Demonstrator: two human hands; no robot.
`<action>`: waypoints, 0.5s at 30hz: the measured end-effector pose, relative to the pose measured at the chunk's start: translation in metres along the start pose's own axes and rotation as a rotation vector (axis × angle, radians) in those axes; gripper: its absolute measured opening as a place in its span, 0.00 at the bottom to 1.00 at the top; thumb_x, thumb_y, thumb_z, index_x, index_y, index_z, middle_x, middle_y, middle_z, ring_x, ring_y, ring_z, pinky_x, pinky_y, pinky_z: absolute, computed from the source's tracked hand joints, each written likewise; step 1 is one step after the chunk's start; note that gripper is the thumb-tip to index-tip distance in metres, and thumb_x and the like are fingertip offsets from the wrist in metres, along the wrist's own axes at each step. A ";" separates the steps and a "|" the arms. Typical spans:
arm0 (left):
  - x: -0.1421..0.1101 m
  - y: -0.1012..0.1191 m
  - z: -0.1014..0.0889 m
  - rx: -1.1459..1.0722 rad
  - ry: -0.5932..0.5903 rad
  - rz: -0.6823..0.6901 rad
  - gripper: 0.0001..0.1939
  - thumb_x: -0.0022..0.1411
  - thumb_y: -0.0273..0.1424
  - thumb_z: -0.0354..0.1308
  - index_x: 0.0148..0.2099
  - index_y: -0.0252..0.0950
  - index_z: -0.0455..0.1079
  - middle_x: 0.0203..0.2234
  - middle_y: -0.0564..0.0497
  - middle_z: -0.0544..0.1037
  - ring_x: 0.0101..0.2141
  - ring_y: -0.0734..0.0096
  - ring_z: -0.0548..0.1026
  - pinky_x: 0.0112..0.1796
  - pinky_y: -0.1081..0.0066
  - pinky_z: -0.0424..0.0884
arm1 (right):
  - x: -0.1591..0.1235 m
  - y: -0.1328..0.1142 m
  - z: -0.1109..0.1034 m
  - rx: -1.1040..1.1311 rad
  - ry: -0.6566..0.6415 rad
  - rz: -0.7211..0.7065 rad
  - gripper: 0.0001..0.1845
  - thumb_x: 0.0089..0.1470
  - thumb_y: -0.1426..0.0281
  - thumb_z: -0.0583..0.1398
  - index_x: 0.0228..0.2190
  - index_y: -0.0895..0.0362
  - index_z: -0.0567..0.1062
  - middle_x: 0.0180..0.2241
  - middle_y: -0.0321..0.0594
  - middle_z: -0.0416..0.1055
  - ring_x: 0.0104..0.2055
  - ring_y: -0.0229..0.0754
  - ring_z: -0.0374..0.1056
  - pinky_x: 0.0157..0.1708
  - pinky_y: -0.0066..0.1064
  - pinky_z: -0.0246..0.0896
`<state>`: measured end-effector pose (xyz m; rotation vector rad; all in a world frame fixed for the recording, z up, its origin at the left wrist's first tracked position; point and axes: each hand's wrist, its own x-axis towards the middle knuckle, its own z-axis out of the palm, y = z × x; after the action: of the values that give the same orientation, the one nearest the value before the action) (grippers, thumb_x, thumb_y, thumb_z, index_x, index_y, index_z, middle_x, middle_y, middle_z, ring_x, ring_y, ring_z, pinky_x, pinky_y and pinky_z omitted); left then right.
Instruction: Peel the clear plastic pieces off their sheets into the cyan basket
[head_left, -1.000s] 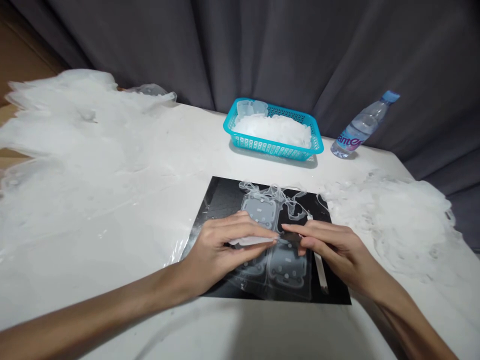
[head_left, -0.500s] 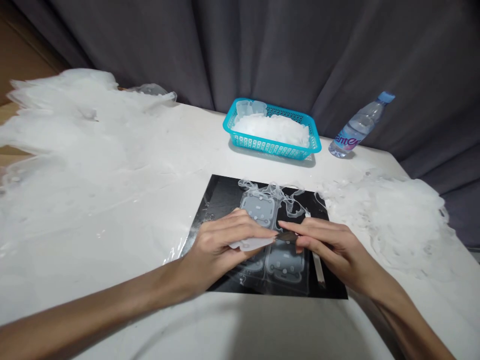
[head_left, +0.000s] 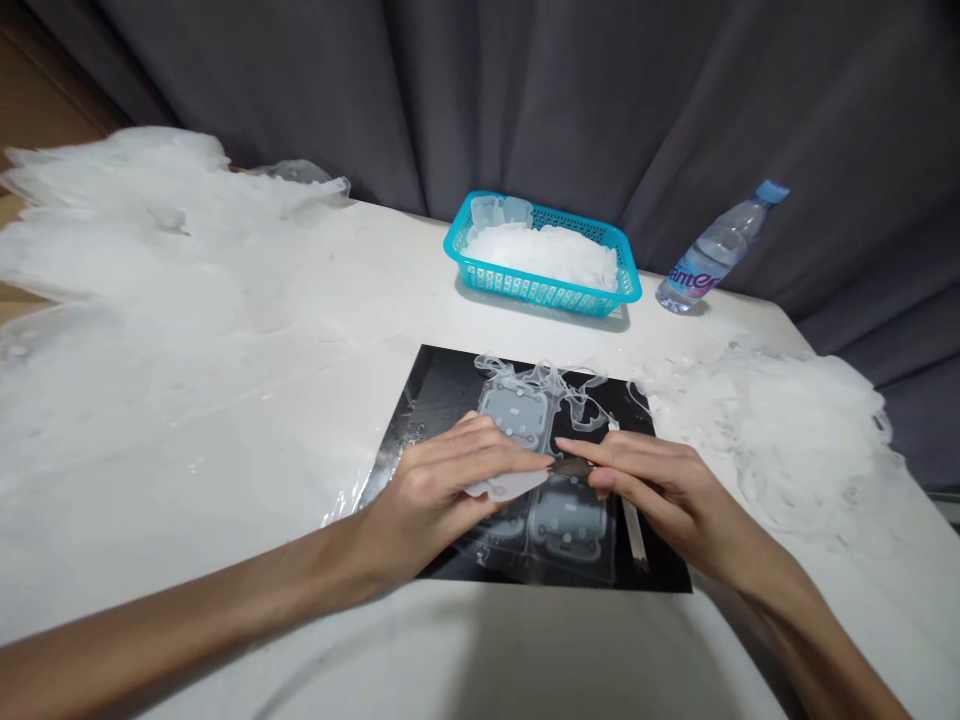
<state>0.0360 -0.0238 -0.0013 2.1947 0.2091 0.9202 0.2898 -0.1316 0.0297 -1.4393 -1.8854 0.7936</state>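
My left hand pinches a translucent, whitish rubbery gasket-like piece between thumb and fingers, over a black mat. In my right hand is a dark, pointed metal tool, apparently tweezers, its tip at the right edge of that piece. Beneath both hands lies a clear moulded sheet with rounded rectangular shapes, partly covered by my fingers. Thin curly trimmings rest along its far edge. A slim white stick lies beside the sheet, partly under my right hand.
A turquoise basket of white pieces stands behind the black mat. Right of it is a water bottle. Large heaps of translucent sheets lie left, and a pile of scraps lies right. A grey curtain hangs behind the table.
The whole view has shifted slightly. My left hand has tilted the whitish piece a little, while the dark tool stays at its edge.
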 end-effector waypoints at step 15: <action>0.003 0.000 -0.001 0.038 -0.008 -0.003 0.16 0.68 0.22 0.64 0.57 0.36 0.75 0.40 0.47 0.83 0.40 0.66 0.79 0.45 0.66 0.73 | -0.002 -0.002 -0.001 -0.115 -0.010 -0.015 0.19 0.72 0.66 0.56 0.60 0.48 0.75 0.47 0.38 0.81 0.46 0.41 0.75 0.47 0.30 0.71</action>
<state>0.0377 -0.0226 0.0009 2.2321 0.2282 0.9125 0.2905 -0.1340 0.0317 -1.4902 -1.9753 0.6967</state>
